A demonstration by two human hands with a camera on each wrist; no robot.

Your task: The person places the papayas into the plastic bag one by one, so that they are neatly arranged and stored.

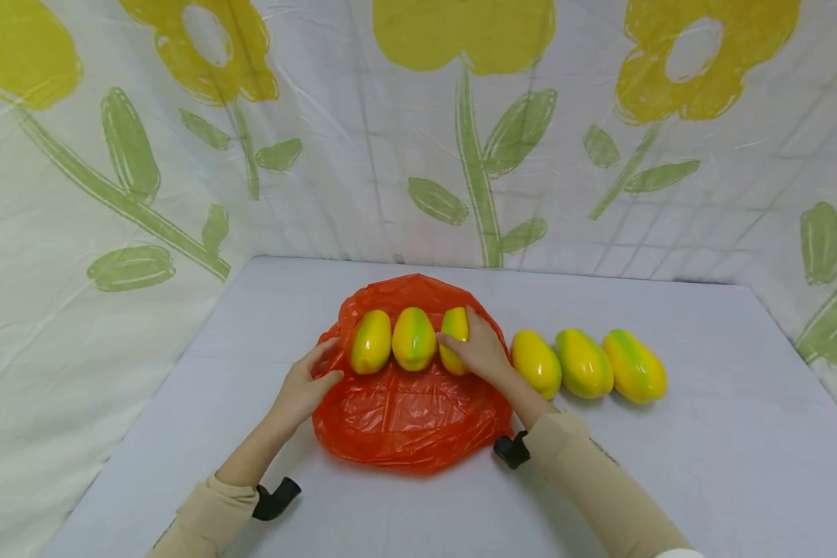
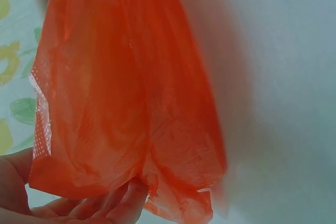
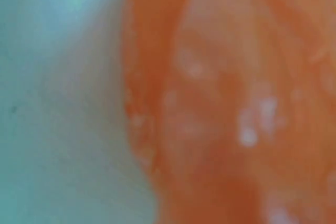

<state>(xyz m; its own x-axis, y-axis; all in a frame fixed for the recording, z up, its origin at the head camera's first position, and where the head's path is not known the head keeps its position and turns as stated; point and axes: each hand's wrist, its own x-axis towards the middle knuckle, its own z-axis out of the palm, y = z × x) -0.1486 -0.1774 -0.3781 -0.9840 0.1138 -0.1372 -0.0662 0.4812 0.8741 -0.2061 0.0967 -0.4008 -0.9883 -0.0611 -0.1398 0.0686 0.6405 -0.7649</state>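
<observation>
A glossy yellow papaya, tinged green, sits in the crinkled red plastic bag, grasped by the right hand; the left hand touches the bag's edge, its grip unclear.

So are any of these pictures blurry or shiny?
Head: clear, with bright glare spots on the yellow-green fruits and red bag; left wrist: bag fairly sharp, soft reddish shadow on the table; right wrist: blurred throughout, pale glints on the red.

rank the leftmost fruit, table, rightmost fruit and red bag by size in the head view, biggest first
1. Table
2. Red bag
3. Rightmost fruit
4. Leftmost fruit; nearness to the camera may explain why it looks smaller
</observation>
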